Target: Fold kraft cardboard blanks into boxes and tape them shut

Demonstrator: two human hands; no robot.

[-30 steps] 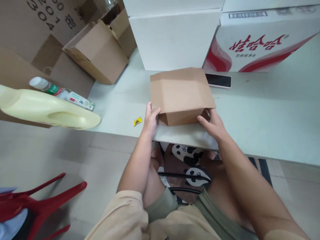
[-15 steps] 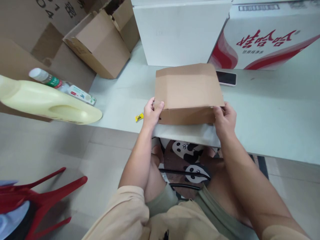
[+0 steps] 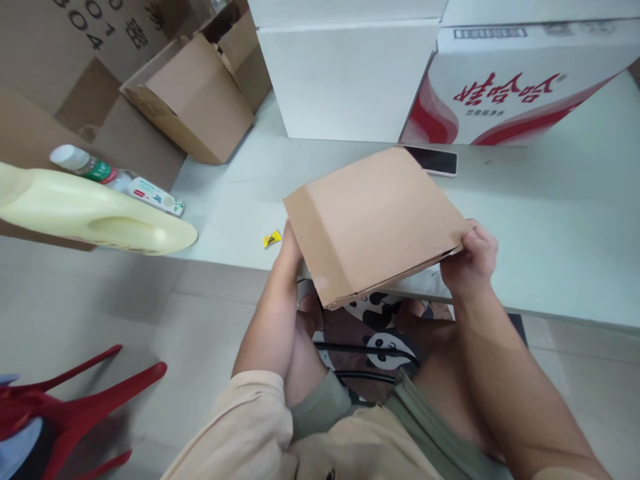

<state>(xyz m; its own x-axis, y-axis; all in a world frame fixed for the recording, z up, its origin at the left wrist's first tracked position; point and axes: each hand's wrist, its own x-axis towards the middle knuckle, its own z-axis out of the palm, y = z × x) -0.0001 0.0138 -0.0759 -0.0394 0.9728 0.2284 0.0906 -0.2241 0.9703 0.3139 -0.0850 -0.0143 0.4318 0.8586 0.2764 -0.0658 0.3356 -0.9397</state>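
A brown cardboard box (image 3: 383, 217) is tilted at the front edge of the pale table (image 3: 540, 247), its broad top face toward me. With fingers closed, my right hand (image 3: 473, 257) grips the box's right corner. At the left side of the box is my left hand (image 3: 291, 245); its fingers are hidden behind the cardboard. Just left of that hand lies a small yellow wrapped packet (image 3: 273, 239). A phone (image 3: 435, 161) lies behind the box, partly covered by its far corner.
White cartons (image 3: 345, 83) and a red-and-white carton (image 3: 505, 93) stand at the back. Open brown boxes (image 3: 200, 100), a capped bottle (image 3: 85, 163) and a pale yellow jug (image 3: 100, 210) are at the left. A red stool (image 3: 95, 400) stands on the floor.
The box has been turned and tipped, its near-left corner now past the table edge. My right hand has moved right and slightly down; my left fingers have gone out of sight behind the box.
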